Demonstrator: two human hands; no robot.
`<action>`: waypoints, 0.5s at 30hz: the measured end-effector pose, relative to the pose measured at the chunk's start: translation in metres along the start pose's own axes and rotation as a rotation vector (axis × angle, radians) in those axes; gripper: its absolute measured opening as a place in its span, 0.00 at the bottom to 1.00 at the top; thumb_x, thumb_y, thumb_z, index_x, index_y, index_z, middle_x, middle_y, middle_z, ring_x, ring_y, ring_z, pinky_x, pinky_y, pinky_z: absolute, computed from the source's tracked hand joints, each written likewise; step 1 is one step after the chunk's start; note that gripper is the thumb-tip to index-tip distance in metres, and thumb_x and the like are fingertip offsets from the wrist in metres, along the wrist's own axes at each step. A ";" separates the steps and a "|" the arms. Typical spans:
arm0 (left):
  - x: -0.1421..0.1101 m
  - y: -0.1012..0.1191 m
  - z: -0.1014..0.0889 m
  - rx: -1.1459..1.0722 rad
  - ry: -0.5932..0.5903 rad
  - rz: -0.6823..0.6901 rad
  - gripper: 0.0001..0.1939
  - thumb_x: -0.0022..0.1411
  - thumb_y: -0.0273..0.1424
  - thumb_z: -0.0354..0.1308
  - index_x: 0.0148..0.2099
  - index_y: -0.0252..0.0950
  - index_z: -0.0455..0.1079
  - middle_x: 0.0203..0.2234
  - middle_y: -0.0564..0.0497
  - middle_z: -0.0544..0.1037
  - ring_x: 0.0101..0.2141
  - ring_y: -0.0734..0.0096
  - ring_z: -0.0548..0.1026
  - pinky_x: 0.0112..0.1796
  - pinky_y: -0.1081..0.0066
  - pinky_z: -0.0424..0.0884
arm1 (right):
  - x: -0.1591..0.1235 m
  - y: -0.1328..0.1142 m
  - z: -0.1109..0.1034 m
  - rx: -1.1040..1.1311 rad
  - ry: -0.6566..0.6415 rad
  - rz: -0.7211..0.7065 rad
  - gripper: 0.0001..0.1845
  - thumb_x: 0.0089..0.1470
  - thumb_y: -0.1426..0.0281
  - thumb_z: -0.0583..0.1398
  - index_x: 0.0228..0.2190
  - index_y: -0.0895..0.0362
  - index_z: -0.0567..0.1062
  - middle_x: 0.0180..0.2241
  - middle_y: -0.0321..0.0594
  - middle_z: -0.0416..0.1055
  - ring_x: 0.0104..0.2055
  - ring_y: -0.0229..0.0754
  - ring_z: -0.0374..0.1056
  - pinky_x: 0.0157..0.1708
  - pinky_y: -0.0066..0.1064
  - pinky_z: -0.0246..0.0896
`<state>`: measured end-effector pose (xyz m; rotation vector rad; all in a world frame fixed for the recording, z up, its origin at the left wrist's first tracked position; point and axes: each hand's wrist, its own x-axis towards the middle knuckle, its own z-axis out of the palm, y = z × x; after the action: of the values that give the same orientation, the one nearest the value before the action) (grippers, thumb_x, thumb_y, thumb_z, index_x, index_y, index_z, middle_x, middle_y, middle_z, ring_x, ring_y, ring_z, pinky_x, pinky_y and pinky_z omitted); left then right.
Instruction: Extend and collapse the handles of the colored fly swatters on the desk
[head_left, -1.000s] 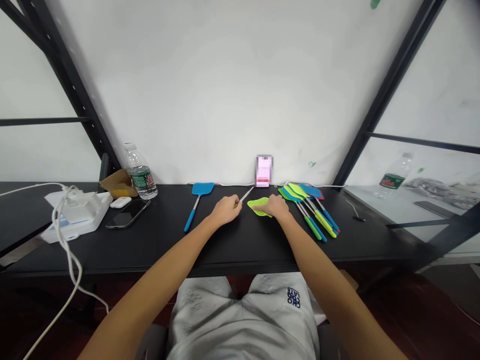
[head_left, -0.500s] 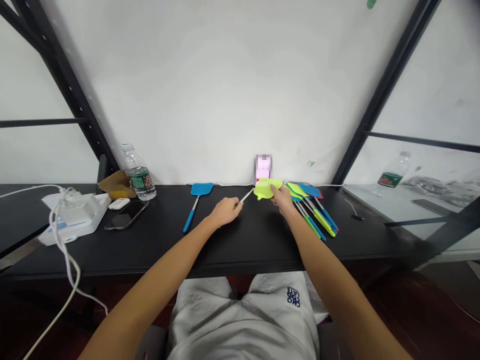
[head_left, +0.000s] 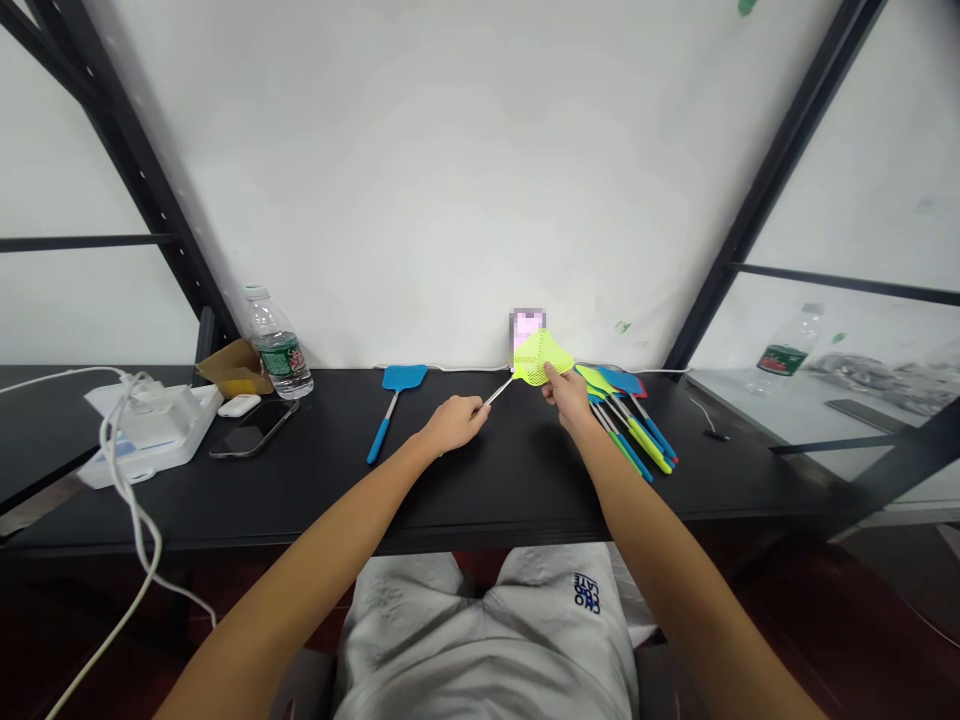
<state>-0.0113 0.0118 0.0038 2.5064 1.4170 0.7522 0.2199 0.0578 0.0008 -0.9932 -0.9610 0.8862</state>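
My left hand (head_left: 454, 423) is closed around the handle end of a yellow-green fly swatter, whose thin metal rod (head_left: 498, 391) points up and right from the fist. At the rod's tip sits the perforated swatter head (head_left: 534, 360), its narrow neck meeting the rod. My right hand (head_left: 566, 392) pinches the head's right edge between thumb and fingers. Most of the handle is hidden in my left hand. Left of that hand, a blue fly swatter (head_left: 405, 377) lies flat on the black table. Several blue, green and yellow fly swatters (head_left: 637, 430) lie fanned beside my right hand.
A phone (head_left: 526, 322) with a blurred screen leans on the wall behind the swatter head. At the left stand a water bottle (head_left: 279, 350), an open cardboard box (head_left: 234, 368), a dark phone (head_left: 255, 430) and a white power strip (head_left: 161, 445) with cables. A short cable (head_left: 716, 435) lies far right.
My right hand has turned and raised the swatter head, so its neck now points left to the rod's tip instead of downward. My left hand has barely moved.
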 end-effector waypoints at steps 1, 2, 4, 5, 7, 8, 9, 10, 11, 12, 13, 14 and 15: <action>0.000 0.000 0.000 -0.002 0.003 0.008 0.20 0.68 0.41 0.45 0.28 0.38 0.65 0.21 0.52 0.71 0.23 0.70 0.67 0.26 0.71 0.53 | 0.000 -0.001 0.000 0.001 -0.001 0.005 0.21 0.48 0.58 0.68 0.24 0.56 0.64 0.14 0.29 0.59 0.15 0.31 0.56 0.11 0.21 0.44; 0.000 -0.001 0.001 -0.005 0.004 0.017 0.19 0.68 0.41 0.45 0.28 0.38 0.65 0.21 0.52 0.71 0.23 0.71 0.67 0.26 0.71 0.53 | -0.001 -0.002 0.000 0.003 -0.004 0.012 0.20 0.48 0.58 0.68 0.24 0.56 0.64 0.14 0.29 0.59 0.15 0.30 0.56 0.11 0.21 0.44; 0.000 -0.001 0.001 -0.012 0.005 0.033 0.19 0.68 0.41 0.45 0.28 0.38 0.65 0.20 0.52 0.70 0.23 0.71 0.66 0.26 0.71 0.53 | -0.003 -0.005 0.000 0.014 -0.006 0.033 0.19 0.48 0.59 0.68 0.25 0.56 0.65 0.15 0.29 0.59 0.15 0.30 0.56 0.11 0.21 0.44; 0.000 -0.001 0.001 -0.017 0.006 0.039 0.20 0.68 0.41 0.44 0.28 0.38 0.65 0.20 0.52 0.70 0.23 0.71 0.66 0.26 0.71 0.53 | -0.003 -0.006 0.000 0.023 -0.005 0.044 0.18 0.48 0.60 0.68 0.25 0.56 0.65 0.16 0.29 0.60 0.15 0.30 0.56 0.10 0.21 0.44; -0.001 -0.001 0.000 -0.029 0.007 0.049 0.20 0.68 0.42 0.44 0.28 0.38 0.66 0.20 0.53 0.70 0.22 0.71 0.65 0.26 0.71 0.54 | -0.004 -0.008 0.000 0.045 -0.009 0.065 0.17 0.49 0.62 0.67 0.26 0.57 0.66 0.17 0.29 0.60 0.15 0.29 0.55 0.10 0.20 0.43; -0.001 -0.001 0.000 -0.034 0.008 0.053 0.20 0.68 0.42 0.44 0.28 0.38 0.66 0.20 0.53 0.70 0.22 0.71 0.65 0.27 0.71 0.54 | -0.003 -0.008 0.000 0.054 -0.016 0.072 0.16 0.49 0.62 0.67 0.27 0.57 0.66 0.17 0.29 0.61 0.15 0.29 0.54 0.10 0.20 0.43; -0.002 0.000 0.000 -0.040 0.009 0.057 0.20 0.68 0.42 0.44 0.28 0.38 0.66 0.20 0.53 0.70 0.22 0.71 0.65 0.27 0.71 0.54 | -0.003 -0.009 -0.001 0.061 -0.028 0.078 0.15 0.49 0.63 0.67 0.27 0.57 0.66 0.18 0.30 0.61 0.15 0.29 0.54 0.11 0.20 0.43; -0.002 0.000 0.000 -0.045 0.007 0.062 0.20 0.68 0.42 0.45 0.28 0.38 0.67 0.20 0.53 0.70 0.22 0.72 0.65 0.27 0.71 0.54 | -0.002 -0.009 -0.002 0.066 -0.044 0.083 0.15 0.49 0.63 0.67 0.28 0.57 0.67 0.19 0.30 0.62 0.15 0.28 0.54 0.11 0.20 0.43; -0.002 0.000 -0.001 -0.051 0.004 0.067 0.20 0.68 0.42 0.45 0.28 0.38 0.67 0.20 0.53 0.70 0.22 0.72 0.65 0.27 0.71 0.54 | -0.001 -0.009 -0.003 0.069 -0.063 0.089 0.15 0.49 0.63 0.67 0.28 0.57 0.67 0.19 0.30 0.62 0.16 0.28 0.53 0.11 0.20 0.42; -0.002 0.000 -0.001 -0.056 0.001 0.073 0.20 0.68 0.42 0.45 0.27 0.38 0.67 0.20 0.53 0.70 0.22 0.72 0.65 0.27 0.71 0.55 | 0.000 -0.008 -0.005 0.074 -0.082 0.095 0.15 0.48 0.63 0.67 0.28 0.57 0.67 0.19 0.30 0.62 0.16 0.28 0.53 0.11 0.21 0.42; -0.003 0.001 -0.001 -0.063 -0.002 0.077 0.20 0.68 0.42 0.45 0.27 0.38 0.66 0.20 0.53 0.70 0.22 0.72 0.65 0.27 0.71 0.55 | 0.001 -0.008 -0.006 0.081 -0.100 0.101 0.15 0.48 0.63 0.67 0.28 0.57 0.67 0.19 0.30 0.62 0.16 0.28 0.53 0.11 0.21 0.42; -0.003 0.001 0.000 -0.070 -0.003 0.081 0.20 0.68 0.42 0.45 0.27 0.38 0.66 0.20 0.53 0.70 0.22 0.72 0.65 0.27 0.71 0.55 | 0.002 -0.008 -0.008 0.089 -0.121 0.109 0.16 0.47 0.63 0.68 0.28 0.57 0.67 0.20 0.30 0.62 0.16 0.28 0.52 0.12 0.20 0.42; -0.003 0.001 0.000 -0.080 -0.004 0.084 0.20 0.68 0.42 0.46 0.27 0.37 0.66 0.20 0.53 0.70 0.22 0.72 0.65 0.27 0.71 0.55 | 0.003 -0.008 -0.009 0.096 -0.142 0.115 0.16 0.47 0.62 0.68 0.28 0.57 0.67 0.20 0.30 0.62 0.16 0.28 0.52 0.12 0.20 0.42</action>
<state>-0.0117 0.0091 0.0033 2.5180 1.2604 0.8016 0.2303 0.0555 0.0069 -0.9197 -0.9783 1.1005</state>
